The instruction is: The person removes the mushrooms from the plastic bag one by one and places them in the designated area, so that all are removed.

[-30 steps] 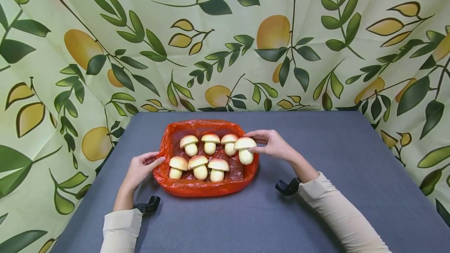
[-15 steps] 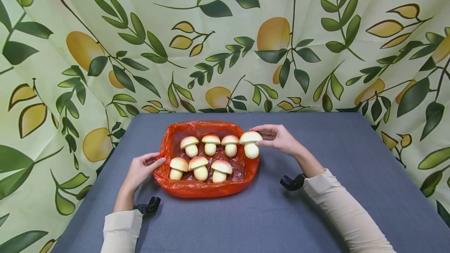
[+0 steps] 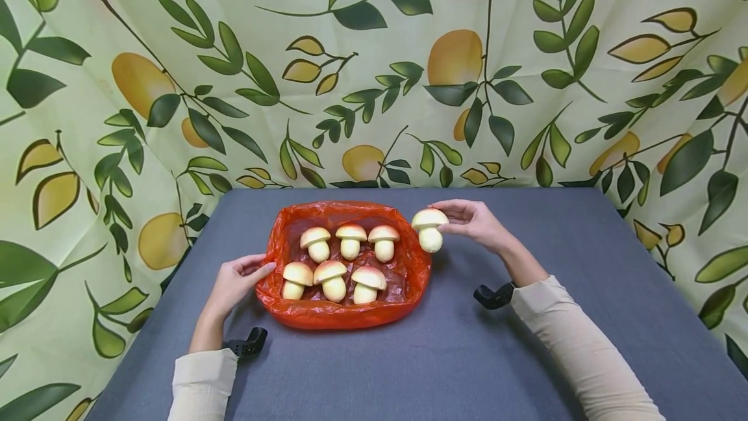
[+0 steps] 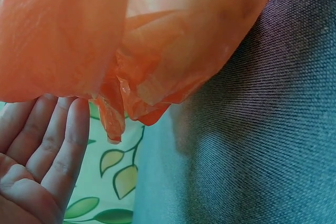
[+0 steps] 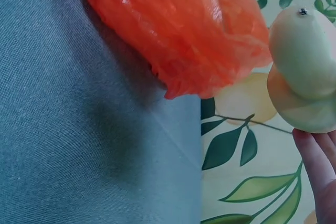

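A red plastic bag (image 3: 345, 318), opened out like a low basket, sits on the table with several toy mushrooms (image 3: 330, 280) inside in two rows. My left hand (image 3: 230, 284) is at the bag's left side, fingertips touching the plastic; its fingers look fairly straight in the left wrist view, with the tips hidden behind the bag. My right hand (image 3: 476, 223) pinches another toy mushroom (image 3: 430, 231) by its cap, stem down, just above the bag's right rim. In the right wrist view this mushroom (image 5: 304, 61) is clear of the red plastic, with fingertips at its cap.
A grey-blue cloth covers the table (image 3: 374, 375). Behind it and to both sides hangs a light curtain (image 3: 374, 44) printed with leaves and fruit. Each wrist wears a black camera mount (image 3: 493, 296).
My right hand has lifted its mushroom up and to the right, from over the bag's inside to its right rim. A front-row mushroom shifted slightly right. The left hand stays put.
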Demonstrator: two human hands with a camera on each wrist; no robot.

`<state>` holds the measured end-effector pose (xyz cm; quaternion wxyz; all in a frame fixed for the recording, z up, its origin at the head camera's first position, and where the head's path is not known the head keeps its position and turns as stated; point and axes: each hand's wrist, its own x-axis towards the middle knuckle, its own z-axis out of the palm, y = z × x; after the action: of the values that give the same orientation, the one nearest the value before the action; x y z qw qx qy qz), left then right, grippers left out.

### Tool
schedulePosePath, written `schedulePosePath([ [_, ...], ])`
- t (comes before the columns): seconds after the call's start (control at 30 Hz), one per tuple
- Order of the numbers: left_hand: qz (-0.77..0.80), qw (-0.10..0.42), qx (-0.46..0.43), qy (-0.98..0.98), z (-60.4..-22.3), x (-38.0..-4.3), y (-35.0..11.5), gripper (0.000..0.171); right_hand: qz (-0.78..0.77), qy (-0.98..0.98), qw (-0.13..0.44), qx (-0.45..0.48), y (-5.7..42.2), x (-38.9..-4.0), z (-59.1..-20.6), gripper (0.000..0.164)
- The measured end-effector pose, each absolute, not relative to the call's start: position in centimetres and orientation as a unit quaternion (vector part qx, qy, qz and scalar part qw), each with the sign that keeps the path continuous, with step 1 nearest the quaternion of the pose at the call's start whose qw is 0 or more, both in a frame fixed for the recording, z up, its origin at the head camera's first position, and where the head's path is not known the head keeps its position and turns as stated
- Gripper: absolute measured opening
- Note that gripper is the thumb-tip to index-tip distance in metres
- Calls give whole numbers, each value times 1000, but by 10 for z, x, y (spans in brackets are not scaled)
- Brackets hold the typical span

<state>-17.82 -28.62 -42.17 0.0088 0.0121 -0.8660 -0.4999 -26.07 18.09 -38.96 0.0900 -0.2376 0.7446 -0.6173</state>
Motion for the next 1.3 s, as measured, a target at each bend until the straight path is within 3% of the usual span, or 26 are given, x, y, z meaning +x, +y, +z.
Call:
schedulePosePath([
  [1.3, -523, 0, -4, -853, -421, -176, -286, 43, -582, 798, 100, -120, 204, -289, -436, 52],
])
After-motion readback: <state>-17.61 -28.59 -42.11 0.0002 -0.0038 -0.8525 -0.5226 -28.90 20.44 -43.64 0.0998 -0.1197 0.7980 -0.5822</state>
